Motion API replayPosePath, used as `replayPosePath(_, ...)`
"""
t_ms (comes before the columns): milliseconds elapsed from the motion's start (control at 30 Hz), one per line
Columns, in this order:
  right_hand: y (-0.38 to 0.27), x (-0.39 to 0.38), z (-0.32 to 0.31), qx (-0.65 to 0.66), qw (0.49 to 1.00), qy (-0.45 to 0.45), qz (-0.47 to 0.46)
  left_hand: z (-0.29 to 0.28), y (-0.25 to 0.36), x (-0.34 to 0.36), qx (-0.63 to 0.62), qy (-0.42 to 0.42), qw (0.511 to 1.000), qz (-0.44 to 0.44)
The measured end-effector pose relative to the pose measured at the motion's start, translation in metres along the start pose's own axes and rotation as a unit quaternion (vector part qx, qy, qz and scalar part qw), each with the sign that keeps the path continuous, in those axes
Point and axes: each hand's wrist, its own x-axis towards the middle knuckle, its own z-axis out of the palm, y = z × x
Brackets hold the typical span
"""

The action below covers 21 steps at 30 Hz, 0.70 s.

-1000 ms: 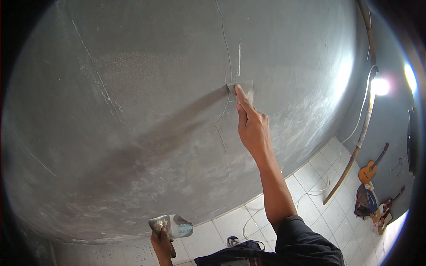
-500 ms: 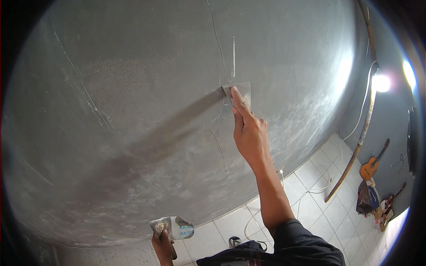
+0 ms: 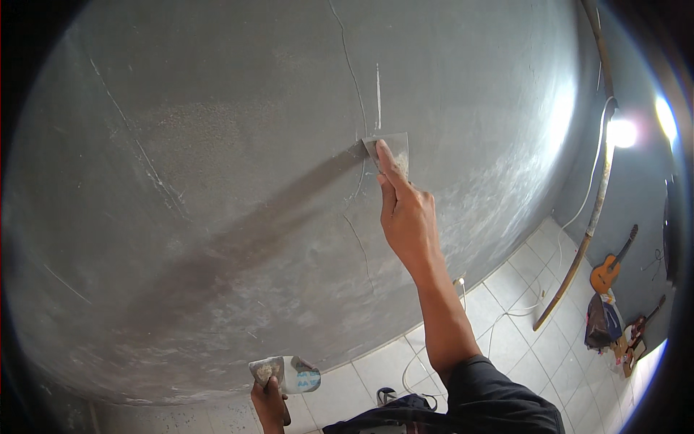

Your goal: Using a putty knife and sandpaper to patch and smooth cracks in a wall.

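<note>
My right hand (image 3: 409, 217) grips a putty knife (image 3: 394, 148), its index finger laid along the blade. That flat, whitish-smeared blade lies against the grey wall (image 3: 238, 166), beside a thin crack (image 3: 351, 72) and just below a short white streak (image 3: 378, 95). Low in the picture, near the foot of the wall, my left hand (image 3: 270, 405) is closed round a second putty knife (image 3: 266, 369) with pale paste on its blade. Touching or just behind that blade is a curled whitish sheet (image 3: 302, 375) with blue print; how it is held is hidden.
More cracks (image 3: 137, 141) run down the wall at left. A lit bulb (image 3: 621, 134) hangs by a long pole (image 3: 596, 206) at right. White cable (image 3: 517, 313) trails over the tiled floor (image 3: 528, 347). Farther right are a guitar (image 3: 605, 275) and a dark bag (image 3: 598, 322).
The view has shifted very slightly. My left hand with its putty knife sits a touch farther right in the picture; my right hand and its blade stay almost in place.
</note>
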Motion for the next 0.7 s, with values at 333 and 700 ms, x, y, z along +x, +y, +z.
replayPosePath(333, -0.030, 0.043, -0.067, 0.031, 0.976, 0.206, -0.056, 0.003, 0.011, -0.009, 0.003, 0.002, 1.000, -0.021)
replayPosePath(700, 0.012, -0.017, -0.011, -0.221, 0.973, 0.063, -0.021, -0.008, -0.015, -0.012, 0.001, -0.003, 1.000, -0.027)
